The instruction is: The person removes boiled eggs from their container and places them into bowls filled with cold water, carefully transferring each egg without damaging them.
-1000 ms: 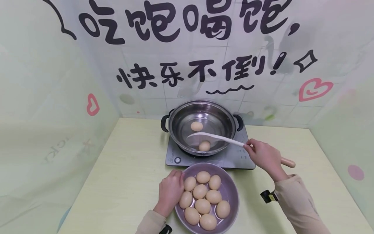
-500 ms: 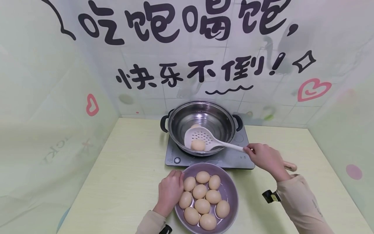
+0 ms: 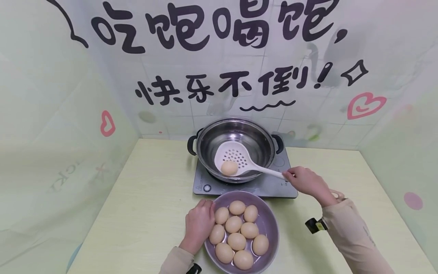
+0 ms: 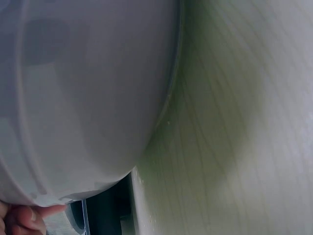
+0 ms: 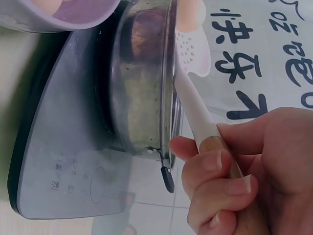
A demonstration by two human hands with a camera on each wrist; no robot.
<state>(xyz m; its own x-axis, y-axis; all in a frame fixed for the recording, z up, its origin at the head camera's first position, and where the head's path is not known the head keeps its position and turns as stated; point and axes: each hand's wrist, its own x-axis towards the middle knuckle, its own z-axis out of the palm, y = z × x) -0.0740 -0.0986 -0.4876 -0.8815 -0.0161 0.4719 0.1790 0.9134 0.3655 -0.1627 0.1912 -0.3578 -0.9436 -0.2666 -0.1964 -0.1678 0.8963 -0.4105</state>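
In the head view my right hand [image 3: 309, 182] grips a white slotted skimmer [image 3: 232, 148], fingers curled round its wooden handle [image 5: 215, 144] in the right wrist view. One brown egg [image 3: 229, 168] lies in the skimmer's head. The right wrist view shows head and egg above the rim of the steel pot [image 5: 142, 83]. Whatever lies behind the skimmer in the pot is hidden. My left hand [image 3: 200, 220] holds the left rim of a purple bowl [image 3: 268, 222], which contains several eggs [image 3: 237, 241]. Only its fingertips [image 4: 32, 218] show in the left wrist view.
The pot stands on a flat induction cooker [image 3: 273, 190], its black side handle [image 3: 278, 144] sticking out to the right. Behind it rises a printed wall covering [image 3: 164, 125]. The bowl is directly in front of the cooker on a light wooden table [image 3: 143, 198].
The skimmer has turned from edge-on to face up, and an egg now sits in it, raised from the pot's bottom. The other egg has become hidden behind it. My left hand stays put.
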